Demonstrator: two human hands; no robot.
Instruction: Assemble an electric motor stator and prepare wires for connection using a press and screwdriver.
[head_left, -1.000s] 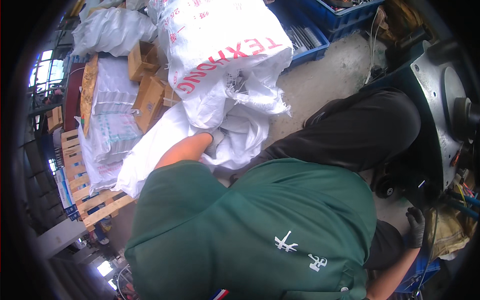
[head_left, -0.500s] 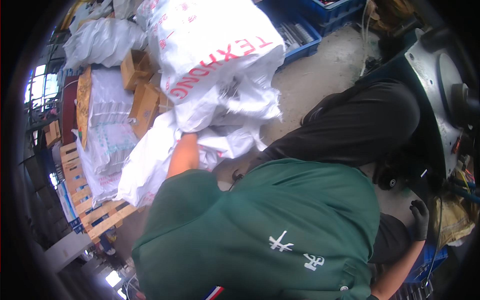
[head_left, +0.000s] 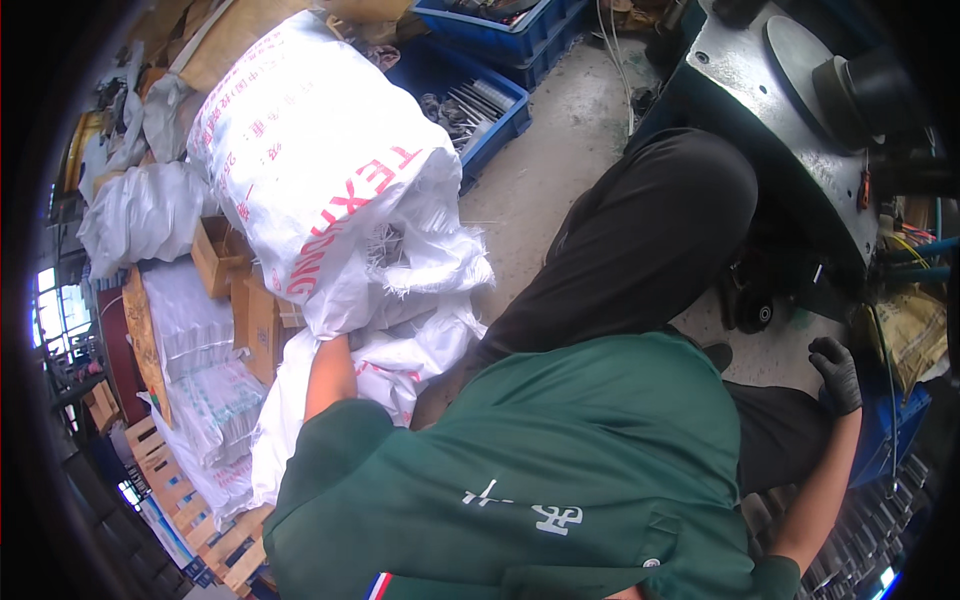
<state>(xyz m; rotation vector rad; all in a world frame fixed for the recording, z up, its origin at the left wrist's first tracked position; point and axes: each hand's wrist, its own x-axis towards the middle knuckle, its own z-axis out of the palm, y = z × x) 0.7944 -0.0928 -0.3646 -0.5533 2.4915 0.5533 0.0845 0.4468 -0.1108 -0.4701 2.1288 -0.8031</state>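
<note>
A large white woven sack (head_left: 335, 150) with red print stands at the upper left, its loose lower folds ragged and frayed. My left forearm (head_left: 331, 376) reaches to these folds, and the hand itself is hidden in or behind them. What its fingers do does not show. Far off to the right is my right hand (head_left: 836, 376) in a dark grey glove, beside my black-trousered leg. Its fingers are loosely bent and a little apart, with nothing visible in them.
Left of the sack are open cardboard boxes (head_left: 222, 257), stacked white packages (head_left: 190, 315) and a wooden pallet (head_left: 205, 520). Blue crates (head_left: 512, 125) with metal parts stand behind. A machine with a metal plate (head_left: 745, 85) is at the upper right. Metal rods lie lower right.
The whole view has shifted, so the sack and crates appear farther left and the sack lower. My left arm still reaches into the sack's folds. My right hand stays beside my leg.
</note>
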